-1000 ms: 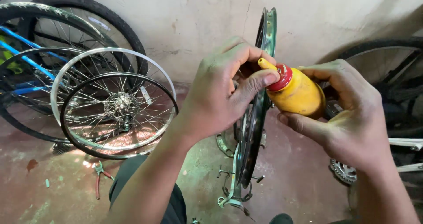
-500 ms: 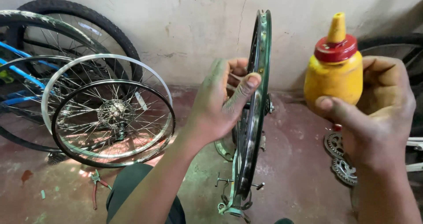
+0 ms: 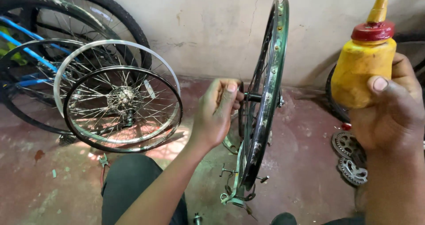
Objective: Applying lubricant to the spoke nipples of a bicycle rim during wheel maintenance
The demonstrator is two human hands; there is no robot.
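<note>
A bare bicycle wheel (image 3: pixel 265 101) with a dark green rim stands edge-on in a truing stand (image 3: pixel 237 194) on the floor in front of me. My left hand (image 3: pixel 217 114) is curled shut beside the wheel's hub (image 3: pixel 256 96), with its fingertips against the left end of the axle. My right hand (image 3: pixel 389 114) holds a yellow squeeze bottle (image 3: pixel 363 70) upright to the right of the wheel, well apart from it. The bottle has a red cap and a yellow nozzle pointing up.
Two spoked wheels (image 3: pixel 124 110) lean against the wall at the left, in front of tyres and a blue bicycle frame (image 3: pixel 22 43). Toothed sprockets (image 3: pixel 349 158) lie on the red floor at the right. Another tyre (image 3: pixel 334 96) stands behind the bottle. My dark-trousered knee (image 3: pixel 133 185) is below.
The right hand has lifted the bottle away from the wheel and turned it upright. The left hand has left the nozzle and rim and dropped to the hub.
</note>
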